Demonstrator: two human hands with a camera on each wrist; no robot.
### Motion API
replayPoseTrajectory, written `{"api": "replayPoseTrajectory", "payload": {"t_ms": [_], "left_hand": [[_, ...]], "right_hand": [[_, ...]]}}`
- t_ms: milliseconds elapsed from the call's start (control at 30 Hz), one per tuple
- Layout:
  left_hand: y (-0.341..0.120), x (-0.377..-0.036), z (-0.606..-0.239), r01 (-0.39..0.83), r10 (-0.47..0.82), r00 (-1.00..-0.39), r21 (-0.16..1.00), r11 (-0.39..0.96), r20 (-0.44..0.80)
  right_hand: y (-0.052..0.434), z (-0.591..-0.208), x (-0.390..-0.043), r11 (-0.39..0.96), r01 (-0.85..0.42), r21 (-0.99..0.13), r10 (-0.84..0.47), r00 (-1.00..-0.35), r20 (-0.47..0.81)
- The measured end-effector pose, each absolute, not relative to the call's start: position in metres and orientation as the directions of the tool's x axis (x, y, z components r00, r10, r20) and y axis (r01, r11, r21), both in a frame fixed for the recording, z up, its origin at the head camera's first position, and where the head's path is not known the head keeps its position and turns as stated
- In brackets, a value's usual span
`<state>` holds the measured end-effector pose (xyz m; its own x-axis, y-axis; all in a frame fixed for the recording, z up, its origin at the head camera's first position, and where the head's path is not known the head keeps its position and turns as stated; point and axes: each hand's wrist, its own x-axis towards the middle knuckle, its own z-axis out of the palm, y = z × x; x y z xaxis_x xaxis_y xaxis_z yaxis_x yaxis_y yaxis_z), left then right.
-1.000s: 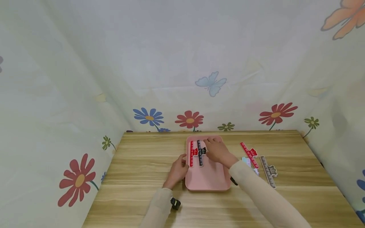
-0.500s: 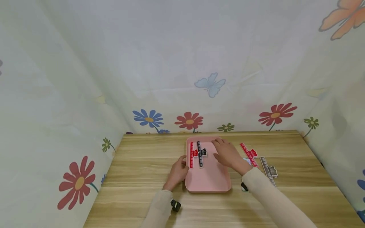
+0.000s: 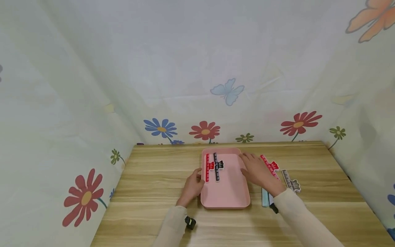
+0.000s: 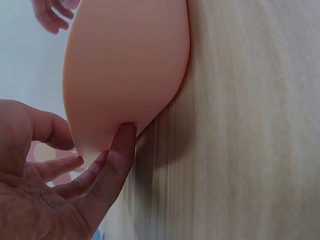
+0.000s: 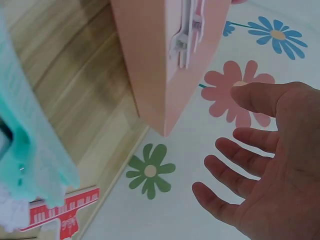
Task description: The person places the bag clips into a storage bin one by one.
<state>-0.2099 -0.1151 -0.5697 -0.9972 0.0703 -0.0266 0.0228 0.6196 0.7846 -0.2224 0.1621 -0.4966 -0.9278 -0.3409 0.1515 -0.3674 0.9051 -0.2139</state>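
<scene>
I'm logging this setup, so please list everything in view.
Table: 1, light wood, under the tray
Tray: 1, pink, on the table
Tray's red clip: 1, red, left side
Black clip: 1, black, in tray, right of it
Table's red clip: 1, red, right of tray
Grey clip: 1, grey, farther right
Pale items: count unclear, teal and whitish, right of tray
Backdrop: 1, white with flowers, butterflies, behind table
Wrist devices: 2, black, one per wrist
Sleeves: 2, cream, at bottom edge
Left grip: 1, bare hand, touching tray's left wall
Right grip: 1, bare hand, by tray's right rim
</scene>
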Motion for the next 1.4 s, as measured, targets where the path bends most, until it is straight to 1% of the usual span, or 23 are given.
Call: {"api": "replayPoseTrajectory", "payload": {"t_ms": [333,567,767,1033,1300,1400], "left_hand": [[-0.114,-0.209,-0.567,0.002,0.068,-0.996,0.791,0.611,-0.049],[-0.115,-0.210,-0.568,0.025,0.080,-0.996,0.780,0.626,-0.032],[-0.115,-0.209,-0.567,0.026,0.078,-0.997,0.788,0.615,-0.027],[-0.116,-0.207,-0.566,0.032,0.080,-0.997,0.797,0.603,-0.021],[-0.115,-0.207,-0.567,0.038,0.076,-0.997,0.792,0.609,-0.010],[-0.115,-0.207,-0.567,0.041,0.078,-0.997,0.794,0.606,-0.008]], "right_hand": [[0.188,-0.510,-0.213,0.907,-0.358,-0.221,-0.331,-0.932,0.148],[0.205,-0.519,-0.208,0.919,-0.334,-0.210,-0.314,-0.941,0.123],[0.214,-0.524,-0.200,0.924,-0.326,-0.200,-0.305,-0.943,0.131],[0.223,-0.531,-0.191,0.938,-0.295,-0.180,-0.287,-0.955,0.070],[0.233,-0.533,-0.182,0.946,-0.296,-0.132,-0.292,-0.955,0.046],[0.236,-0.533,-0.180,0.948,-0.289,-0.134,-0.288,-0.957,0.030]]}}
